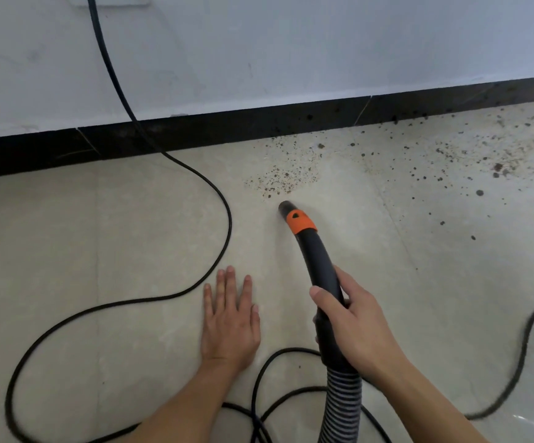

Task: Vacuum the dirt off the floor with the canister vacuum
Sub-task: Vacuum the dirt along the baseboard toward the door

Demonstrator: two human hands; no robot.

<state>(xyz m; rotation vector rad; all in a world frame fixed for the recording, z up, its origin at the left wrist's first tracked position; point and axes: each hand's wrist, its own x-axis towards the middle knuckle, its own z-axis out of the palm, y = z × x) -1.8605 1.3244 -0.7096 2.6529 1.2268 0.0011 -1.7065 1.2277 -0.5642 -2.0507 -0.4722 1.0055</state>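
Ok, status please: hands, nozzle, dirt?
Right hand grips vacuum handle; left hand flat on floor. Nozzle just short of dirt patch. Cord loops left, clear of nozzle.

Open floor (371, 251) right of the nozzle (285, 206), clear up to the baseboard (195, 135); looping cord (228, 219) left of the nozzle, more coils on its near side.

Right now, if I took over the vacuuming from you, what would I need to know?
Left hand: open, flat on the beige tiled floor.
Right hand: grips the black curved vacuum wand with the orange collar. Its tip points at the nearest brown dirt patch, just short of it.
The grey-and-black ribbed hose trails back toward you. The black power cord loops over the floor on the left.
Done: cannot tell from here.
Left: that patch, plus the scattered crumbs farther right along the black skirting board.
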